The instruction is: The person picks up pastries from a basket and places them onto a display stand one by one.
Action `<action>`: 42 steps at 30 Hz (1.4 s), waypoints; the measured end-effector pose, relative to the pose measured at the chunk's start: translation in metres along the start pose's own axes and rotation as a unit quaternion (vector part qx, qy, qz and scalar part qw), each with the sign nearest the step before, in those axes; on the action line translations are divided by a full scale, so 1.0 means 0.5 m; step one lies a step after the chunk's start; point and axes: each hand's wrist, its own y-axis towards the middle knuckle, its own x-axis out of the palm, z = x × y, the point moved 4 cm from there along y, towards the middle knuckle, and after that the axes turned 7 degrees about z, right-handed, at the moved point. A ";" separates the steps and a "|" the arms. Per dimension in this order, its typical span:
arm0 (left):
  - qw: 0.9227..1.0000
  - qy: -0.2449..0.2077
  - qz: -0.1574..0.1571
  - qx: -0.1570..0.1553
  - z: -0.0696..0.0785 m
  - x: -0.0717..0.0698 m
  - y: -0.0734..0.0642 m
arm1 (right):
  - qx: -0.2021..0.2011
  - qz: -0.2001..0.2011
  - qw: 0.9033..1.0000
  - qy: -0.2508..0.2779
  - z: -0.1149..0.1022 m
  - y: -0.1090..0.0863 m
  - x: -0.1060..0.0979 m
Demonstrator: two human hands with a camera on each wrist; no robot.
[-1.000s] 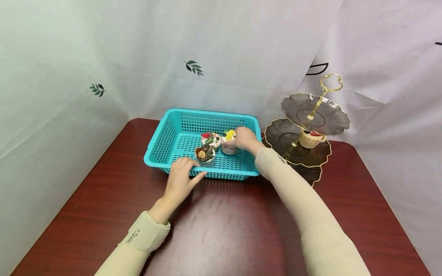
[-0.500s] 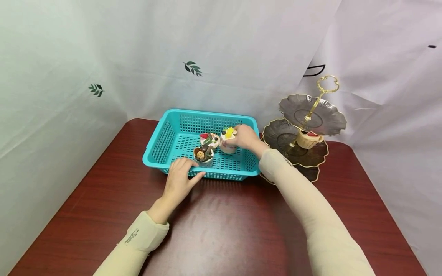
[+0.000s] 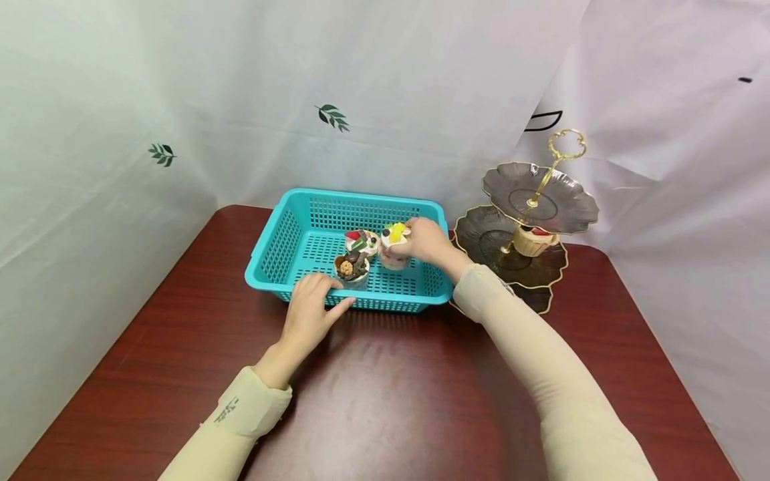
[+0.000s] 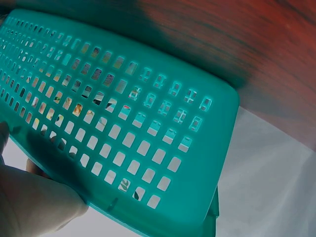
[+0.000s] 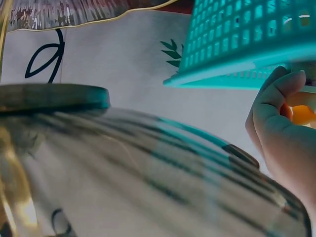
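Yellow-topped cup pinched in R hand's grip, well off bskt's L wall, L hand holding nr rim.

From my seat I see a turquoise basket patterned all over with rows of small rectangular holes. Inside, one cup shows bright yellow and a dark spot over white, with pinkish sides; a second cup shows red and green on white; a third cup is topped in browns and tan. The stand has smoky dark, see-through plates edged in gold, plus a gold handle, and carries a beige tart touched with red. I get a reddish-brown, wood-grained table, a whitish curtain printed with dark green leaf sprigs, and pale cream sleeves.
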 end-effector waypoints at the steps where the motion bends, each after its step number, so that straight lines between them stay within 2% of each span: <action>1: 1.000 0.000 0.001 0.000 0.000 0.000 0.000 | -0.001 0.000 1.000 0.001 -0.002 -0.003 -0.002; 12: 1.000 -0.003 0.019 0.012 0.002 -0.003 -0.001 | -0.006 -0.010 1.000 0.021 -0.012 -0.033 -0.013; 23: 1.000 -0.001 0.013 0.010 0.000 0.000 0.000 | -0.002 -0.012 1.000 0.007 -0.015 -0.062 -0.030; 28: 1.000 0.000 0.012 0.008 -0.001 -0.001 0.001 | -0.001 0.003 1.000 -0.002 -0.018 -0.080 -0.049; 34: 1.000 -0.003 0.015 0.011 -0.002 -0.002 0.001 | -0.010 0.018 1.000 0.012 -0.015 -0.096 -0.071; 42: 1.000 -0.003 0.024 0.019 -0.003 0.001 0.000 | -0.010 0.038 0.999 0.016 0.000 -0.109 -0.095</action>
